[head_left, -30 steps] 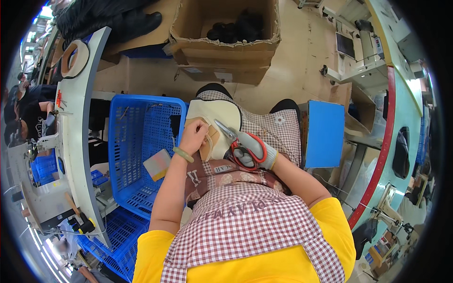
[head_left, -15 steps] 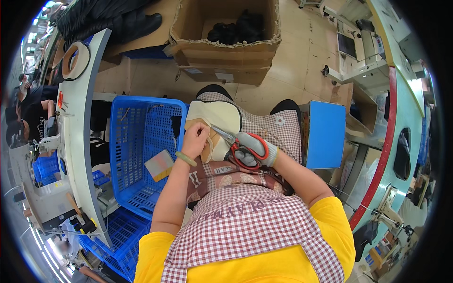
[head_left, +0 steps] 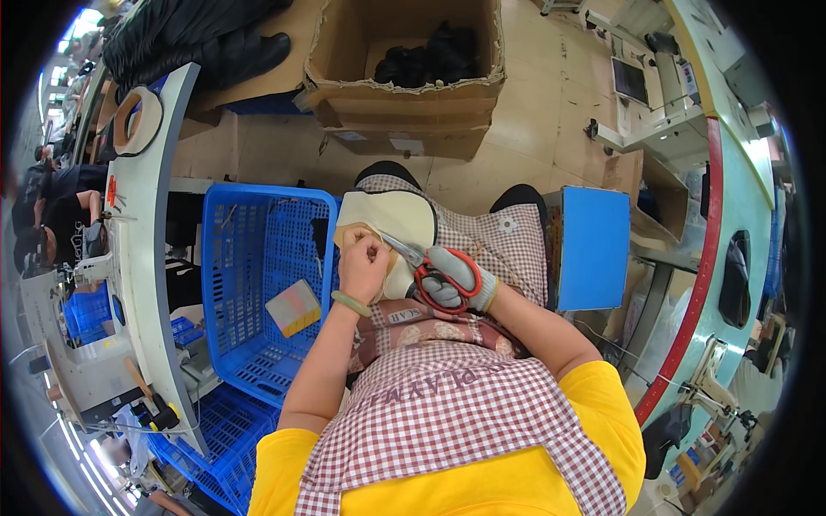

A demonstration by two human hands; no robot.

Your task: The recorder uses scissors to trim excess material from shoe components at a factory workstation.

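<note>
On my lap lies a cream-coloured piece of material (head_left: 400, 215) with a dark curved edge, and a tan inner part shows beside my left hand. My bare left hand (head_left: 363, 265) is closed, its fingertips pinched on the edge of this piece. My right hand (head_left: 449, 279), in a grey glove, grips a pair of scissors with red handles (head_left: 467, 261). Their metal blades (head_left: 404, 250) point up and left toward my left fingertips and lie over the piece. Whether the blades touch the edge there cannot be made out.
A blue plastic basket (head_left: 225, 284) on my left holds a small grey and yellow block (head_left: 293, 308). Ahead stands a cardboard box (head_left: 404, 110) with black items inside. A blue-topped box (head_left: 594, 249) is on my right. Sewing-machine tables flank both sides.
My left hand has moved slightly right and down, its fingers more curled on the piece. My right hand with the scissors has shifted slightly left. The view has tilted a little.
</note>
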